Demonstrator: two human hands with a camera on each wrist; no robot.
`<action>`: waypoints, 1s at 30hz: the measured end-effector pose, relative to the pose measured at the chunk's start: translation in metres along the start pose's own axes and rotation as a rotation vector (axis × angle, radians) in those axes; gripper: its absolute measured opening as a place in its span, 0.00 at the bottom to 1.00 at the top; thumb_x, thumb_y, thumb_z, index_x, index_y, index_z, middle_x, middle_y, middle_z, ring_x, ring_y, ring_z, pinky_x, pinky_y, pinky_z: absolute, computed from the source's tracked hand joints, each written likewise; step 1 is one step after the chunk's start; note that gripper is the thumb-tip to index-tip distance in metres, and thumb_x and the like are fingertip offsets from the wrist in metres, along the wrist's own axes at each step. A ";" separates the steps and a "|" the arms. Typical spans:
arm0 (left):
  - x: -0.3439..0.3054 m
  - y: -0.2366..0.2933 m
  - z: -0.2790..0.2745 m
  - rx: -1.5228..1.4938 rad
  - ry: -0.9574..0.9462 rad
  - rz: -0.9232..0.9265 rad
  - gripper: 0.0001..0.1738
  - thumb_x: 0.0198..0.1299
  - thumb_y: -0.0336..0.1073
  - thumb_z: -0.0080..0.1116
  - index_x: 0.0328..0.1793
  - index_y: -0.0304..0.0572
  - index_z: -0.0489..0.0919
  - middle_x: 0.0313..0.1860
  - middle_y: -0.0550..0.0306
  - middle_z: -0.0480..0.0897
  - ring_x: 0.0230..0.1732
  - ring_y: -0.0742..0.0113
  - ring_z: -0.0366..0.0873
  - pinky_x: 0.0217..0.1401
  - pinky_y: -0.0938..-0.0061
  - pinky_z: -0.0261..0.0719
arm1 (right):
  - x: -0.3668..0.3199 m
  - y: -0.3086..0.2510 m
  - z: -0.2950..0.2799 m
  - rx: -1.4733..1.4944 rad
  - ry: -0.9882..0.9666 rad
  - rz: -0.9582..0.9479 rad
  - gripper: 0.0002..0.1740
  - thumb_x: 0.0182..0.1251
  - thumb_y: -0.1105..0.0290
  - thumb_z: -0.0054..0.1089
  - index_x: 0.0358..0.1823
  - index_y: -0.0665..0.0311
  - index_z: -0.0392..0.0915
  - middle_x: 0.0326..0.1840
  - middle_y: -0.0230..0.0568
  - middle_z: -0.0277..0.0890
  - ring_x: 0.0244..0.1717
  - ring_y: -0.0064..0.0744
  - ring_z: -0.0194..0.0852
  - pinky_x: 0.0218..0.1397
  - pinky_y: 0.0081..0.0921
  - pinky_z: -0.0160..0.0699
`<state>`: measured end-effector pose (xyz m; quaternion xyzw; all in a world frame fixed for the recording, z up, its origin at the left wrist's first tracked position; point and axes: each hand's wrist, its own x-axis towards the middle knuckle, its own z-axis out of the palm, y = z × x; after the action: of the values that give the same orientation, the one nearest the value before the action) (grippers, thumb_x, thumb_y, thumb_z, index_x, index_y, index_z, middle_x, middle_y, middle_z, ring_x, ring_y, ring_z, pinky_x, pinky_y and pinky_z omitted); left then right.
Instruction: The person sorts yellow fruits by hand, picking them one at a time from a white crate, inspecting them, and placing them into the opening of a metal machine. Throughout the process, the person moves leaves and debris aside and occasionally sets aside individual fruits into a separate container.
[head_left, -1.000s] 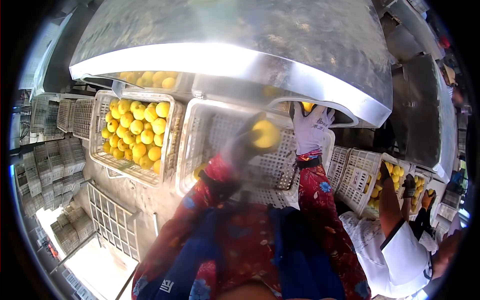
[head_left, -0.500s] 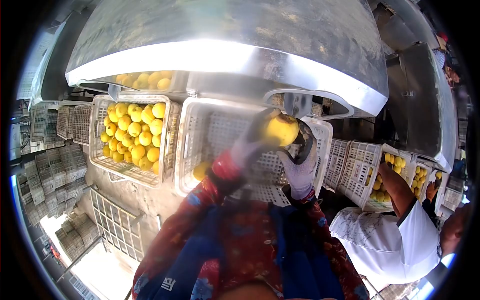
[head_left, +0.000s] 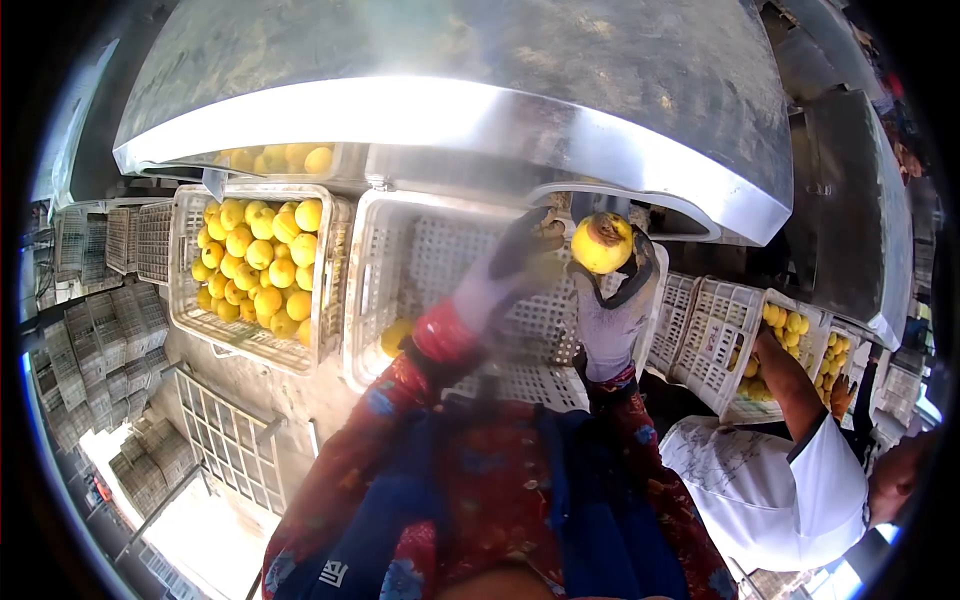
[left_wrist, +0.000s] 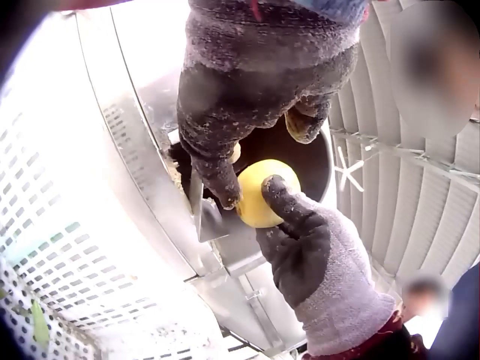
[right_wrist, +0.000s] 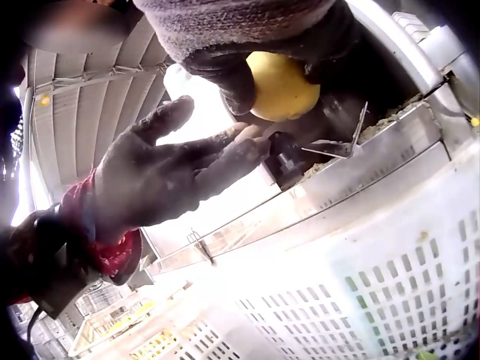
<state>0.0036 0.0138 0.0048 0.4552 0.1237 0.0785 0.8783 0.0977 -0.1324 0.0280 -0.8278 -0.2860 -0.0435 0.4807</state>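
Observation:
My gloved right hand (head_left: pixel 608 318) holds a round yellow fruit (head_left: pixel 603 243) between thumb and fingers, close in front of an opening (head_left: pixel 680 228) in the metal machine. A brown patch marks the fruit's upper side. To its left is my gloved left hand (head_left: pixel 505 265), slightly blurred, fingers extended over the crate and nothing in its grasp. In the right wrist view, the left hand's fingers (right_wrist: pixel 217 161) reach straight out just below the fruit (right_wrist: pixel 281 86). A thin metal piece (right_wrist: pixel 349 150) sticks up by the opening there. Bare fingertips show through the left glove.
Below my hands sits a white perforated crate (head_left: pixel 365 290) with a yellow fruit (head_left: pixel 397 337) at its left. A crate full of yellow fruit (head_left: pixel 262 255) stands further left. The machine's metal edge (head_left: pixel 450 115) spans ahead. At right, another person (head_left: pixel 765 480) works beside more crates (head_left: pixel 705 340).
The fruit has gone from my left hand over the crate to my right hand. My right hand came out of the opening; my left hand has drawn away from the fruit.

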 end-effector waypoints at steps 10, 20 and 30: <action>-0.082 -0.119 -0.212 1.408 -0.057 -0.902 0.37 0.56 0.56 0.68 0.66 0.40 0.75 0.58 0.38 0.82 0.55 0.52 0.83 0.57 0.67 0.80 | 0.078 0.042 0.028 -0.083 0.175 0.023 0.34 0.57 0.67 0.77 0.60 0.75 0.70 0.49 0.53 0.81 0.45 0.41 0.82 0.50 0.32 0.80; -0.100 -0.172 -0.185 1.596 -0.370 -1.218 0.36 0.56 0.56 0.67 0.65 0.41 0.77 0.56 0.42 0.83 0.54 0.52 0.83 0.57 0.66 0.80 | -0.147 0.115 0.127 -0.258 -1.265 0.447 0.33 0.58 0.58 0.68 0.62 0.68 0.72 0.57 0.59 0.75 0.57 0.59 0.76 0.61 0.43 0.76; -0.082 -0.110 -0.184 1.403 -0.157 -1.230 0.35 0.56 0.57 0.66 0.65 0.42 0.79 0.54 0.45 0.85 0.54 0.51 0.83 0.58 0.65 0.80 | -0.156 0.122 0.166 0.018 -1.352 0.424 0.33 0.58 0.53 0.66 0.64 0.61 0.74 0.61 0.59 0.75 0.60 0.55 0.76 0.64 0.43 0.75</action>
<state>-0.1256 0.0739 -0.1757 0.7396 0.3022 -0.5235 0.2961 -0.0033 -0.1095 -0.2090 -0.7074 -0.3547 0.5768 0.2026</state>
